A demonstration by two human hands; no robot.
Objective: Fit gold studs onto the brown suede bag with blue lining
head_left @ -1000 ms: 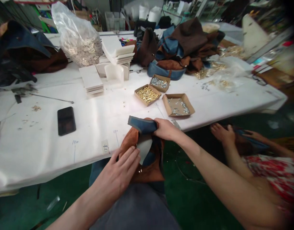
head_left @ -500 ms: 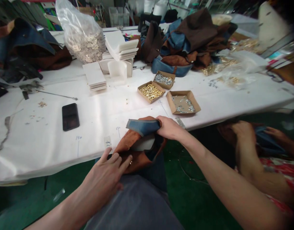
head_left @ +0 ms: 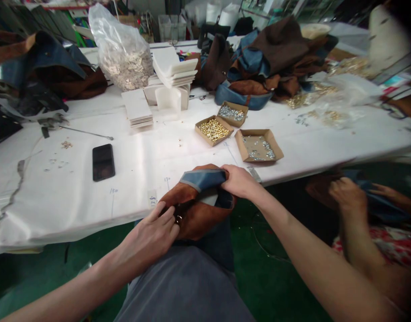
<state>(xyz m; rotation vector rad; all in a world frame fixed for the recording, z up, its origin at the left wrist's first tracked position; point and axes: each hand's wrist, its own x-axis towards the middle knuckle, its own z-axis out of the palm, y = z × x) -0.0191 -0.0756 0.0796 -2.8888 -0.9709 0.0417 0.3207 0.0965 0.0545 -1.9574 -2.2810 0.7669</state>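
A brown suede and blue bag lies over my lap at the table edge, its mouth gaping and a pale panel showing inside. My right hand grips the far rim, pinching the blue band there. At the near left side, my left hand has its fingers curled on the suede edge, next to a small gold metal piece. Part of that hand's grip is hidden beneath the fingers.
Small cardboard trays of gold studs and silver studs stand beyond the bag, with a third tray nearby. A phone and white card stack lie leftward. Another person's hand works at right.
My left hand's fingers have gone from spread on the suede to curled in at its edge. The bag's near side has shifted a little, while my right hand keeps its hold.
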